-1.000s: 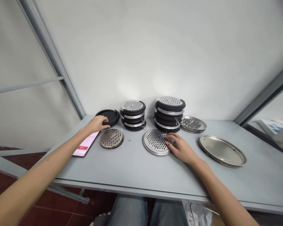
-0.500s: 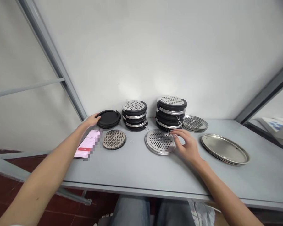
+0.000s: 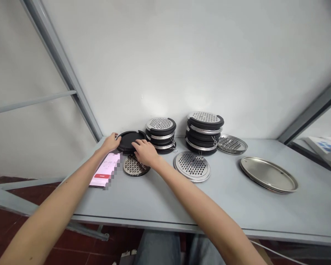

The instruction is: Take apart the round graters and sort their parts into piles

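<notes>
Now, left hand (image 3: 109,143) and right hand (image 3: 146,152) touch black disc (image 3: 128,141), notch rearward.

A round, matte-black rubber-rimmed disc (image 3: 128,141) with a notch in its edge lies flat, its solid underside facing up. Just in front of it lies a round, dull steel grater plate (image 3: 132,166), punched with rows of diamond-shaped holes, its far part partly hidden from view.

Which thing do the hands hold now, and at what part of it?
The left hand and right hand seem to hold a round black disc by its rim, at its left and near edges.
</notes>
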Action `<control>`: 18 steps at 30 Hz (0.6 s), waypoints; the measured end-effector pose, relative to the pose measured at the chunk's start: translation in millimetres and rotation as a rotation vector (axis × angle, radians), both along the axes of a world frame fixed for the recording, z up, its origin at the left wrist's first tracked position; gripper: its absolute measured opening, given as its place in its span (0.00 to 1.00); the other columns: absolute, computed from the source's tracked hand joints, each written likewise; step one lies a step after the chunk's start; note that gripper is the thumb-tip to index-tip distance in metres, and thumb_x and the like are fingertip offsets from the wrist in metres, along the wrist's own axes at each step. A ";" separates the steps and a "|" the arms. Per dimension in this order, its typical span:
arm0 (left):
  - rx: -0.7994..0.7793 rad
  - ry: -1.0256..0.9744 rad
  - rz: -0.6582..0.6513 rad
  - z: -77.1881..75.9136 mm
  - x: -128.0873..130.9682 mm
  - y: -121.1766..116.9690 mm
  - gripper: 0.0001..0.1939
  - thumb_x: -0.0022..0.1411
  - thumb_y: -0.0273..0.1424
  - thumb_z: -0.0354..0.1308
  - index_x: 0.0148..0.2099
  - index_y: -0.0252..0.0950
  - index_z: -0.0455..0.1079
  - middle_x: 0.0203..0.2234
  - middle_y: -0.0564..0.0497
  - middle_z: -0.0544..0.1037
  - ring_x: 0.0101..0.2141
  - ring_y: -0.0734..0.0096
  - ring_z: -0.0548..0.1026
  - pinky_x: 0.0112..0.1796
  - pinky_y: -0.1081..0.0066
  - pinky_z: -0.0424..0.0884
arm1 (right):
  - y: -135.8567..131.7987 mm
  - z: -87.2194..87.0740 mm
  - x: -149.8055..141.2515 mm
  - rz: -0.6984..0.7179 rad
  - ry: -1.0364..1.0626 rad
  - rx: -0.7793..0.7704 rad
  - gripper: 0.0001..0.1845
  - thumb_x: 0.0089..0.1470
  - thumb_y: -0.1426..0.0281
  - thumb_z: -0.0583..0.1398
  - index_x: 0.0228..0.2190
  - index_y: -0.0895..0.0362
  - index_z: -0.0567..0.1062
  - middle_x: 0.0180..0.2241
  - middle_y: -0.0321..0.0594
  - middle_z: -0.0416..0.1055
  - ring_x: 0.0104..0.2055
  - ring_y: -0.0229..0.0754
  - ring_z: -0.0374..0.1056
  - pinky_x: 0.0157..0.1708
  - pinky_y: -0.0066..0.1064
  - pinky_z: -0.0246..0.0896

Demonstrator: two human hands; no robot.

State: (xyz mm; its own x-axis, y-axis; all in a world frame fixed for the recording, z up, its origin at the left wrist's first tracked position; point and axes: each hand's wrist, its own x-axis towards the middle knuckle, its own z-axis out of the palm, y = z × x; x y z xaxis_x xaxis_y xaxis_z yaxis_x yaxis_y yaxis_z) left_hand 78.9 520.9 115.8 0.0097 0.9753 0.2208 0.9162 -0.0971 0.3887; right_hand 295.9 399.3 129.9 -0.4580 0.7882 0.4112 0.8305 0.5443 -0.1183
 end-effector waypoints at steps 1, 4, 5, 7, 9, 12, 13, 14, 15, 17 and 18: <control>0.000 -0.013 -0.015 -1.3 1.8 2.8 0.24 0.61 0.38 0.47 0.56 0.32 0.66 0.51 0.39 0.74 0.50 0.54 0.73 0.50 0.63 0.66 | 4.4 -3.1 -4.5 -0.014 -0.034 -0.004 0.17 0.59 0.72 0.54 0.50 0.59 0.68 0.51 0.48 0.68 0.53 0.50 0.61 0.47 0.41 0.60; -0.011 -0.044 -0.057 -5.5 5.4 9.8 0.23 0.63 0.35 0.43 0.54 0.34 0.70 0.51 0.44 0.75 0.52 0.57 0.72 0.52 0.65 0.65 | 11.9 -9.3 -9.7 -0.031 -0.100 0.008 0.13 0.61 0.72 0.53 0.47 0.59 0.70 0.46 0.46 0.71 0.50 0.50 0.63 0.45 0.42 0.59; -0.014 -0.053 -0.064 -6.7 5.6 11.3 0.23 0.63 0.34 0.43 0.53 0.34 0.71 0.51 0.45 0.75 0.52 0.57 0.72 0.52 0.65 0.65 | 13.3 -10.2 -9.6 -0.030 -0.114 0.014 0.12 0.61 0.72 0.52 0.45 0.59 0.70 0.45 0.46 0.72 0.49 0.50 0.64 0.44 0.41 0.58; -0.020 -0.070 -0.072 -8.5 4.8 13.3 0.23 0.62 0.34 0.42 0.52 0.34 0.72 0.50 0.46 0.76 0.52 0.57 0.72 0.53 0.65 0.65 | 15.3 -10.2 -8.4 -0.016 -0.138 0.020 0.11 0.63 0.72 0.51 0.43 0.58 0.71 0.44 0.45 0.72 0.48 0.48 0.65 0.43 0.40 0.58; -0.027 -0.086 -0.078 -9.5 3.2 13.9 0.23 0.62 0.33 0.42 0.52 0.34 0.72 0.50 0.46 0.76 0.53 0.58 0.71 0.53 0.65 0.64 | 16.3 -8.9 -7.5 0.001 -0.155 0.024 0.11 0.63 0.71 0.51 0.44 0.58 0.70 0.45 0.45 0.72 0.48 0.47 0.65 0.43 0.39 0.57; -0.029 -0.113 -0.090 -10.8 1.7 13.4 0.24 0.63 0.34 0.41 0.53 0.34 0.71 0.52 0.46 0.75 0.53 0.59 0.71 0.53 0.66 0.64 | 16.6 -6.3 -8.9 0.011 -0.165 0.036 0.11 0.65 0.71 0.49 0.45 0.58 0.69 0.45 0.46 0.71 0.47 0.47 0.65 0.43 0.40 0.55; -0.028 -0.123 -0.093 -11.5 1.7 13.1 0.24 0.63 0.34 0.41 0.54 0.34 0.71 0.52 0.46 0.74 0.53 0.60 0.71 0.53 0.66 0.64 | 16.8 -5.6 -10.0 0.015 -0.167 0.043 0.12 0.65 0.71 0.49 0.45 0.58 0.69 0.45 0.46 0.71 0.47 0.47 0.65 0.43 0.40 0.54; -0.028 -0.130 -0.095 -12.4 2.0 12.8 0.24 0.63 0.34 0.40 0.54 0.34 0.71 0.52 0.47 0.74 0.52 0.61 0.71 0.52 0.67 0.65 | 17.2 -5.0 -11.4 0.019 -0.167 0.052 0.12 0.65 0.71 0.48 0.45 0.58 0.69 0.45 0.46 0.72 0.47 0.46 0.65 0.43 0.40 0.54; -0.028 -0.137 -0.094 -13.3 2.4 12.7 0.24 0.64 0.34 0.40 0.53 0.35 0.71 0.52 0.47 0.75 0.52 0.61 0.72 0.52 0.67 0.65 | 17.6 -4.8 -12.8 0.024 -0.166 0.064 0.12 0.65 0.72 0.48 0.44 0.58 0.69 0.45 0.46 0.72 0.46 0.46 0.66 0.43 0.41 0.54; -0.028 -0.146 -0.085 -15.1 3.4 12.7 0.23 0.64 0.34 0.40 0.52 0.35 0.72 0.51 0.48 0.76 0.52 0.62 0.72 0.52 0.67 0.65 | 18.6 -5.3 -15.2 0.032 -0.161 0.077 0.12 0.65 0.71 0.48 0.44 0.58 0.69 0.45 0.45 0.72 0.46 0.46 0.66 0.43 0.41 0.53; -0.026 -0.150 -0.078 -16.0 3.8 12.8 0.23 0.64 0.34 0.40 0.52 0.36 0.72 0.51 0.48 0.76 0.52 0.62 0.72 0.52 0.67 0.65 | 19.0 -6.0 -16.0 0.033 -0.159 0.073 0.12 0.65 0.71 0.48 0.44 0.58 0.68 0.45 0.45 0.73 0.45 0.47 0.66 0.43 0.41 0.53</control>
State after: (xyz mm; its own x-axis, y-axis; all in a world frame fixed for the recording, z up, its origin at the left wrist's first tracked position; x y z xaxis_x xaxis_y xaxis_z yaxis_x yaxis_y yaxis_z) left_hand 82.8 533.7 99.8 0.0549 0.9781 0.2005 0.8379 -0.1543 0.5235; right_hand 279.8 418.3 123.8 -0.5473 0.7420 0.3871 0.8170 0.5741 0.0546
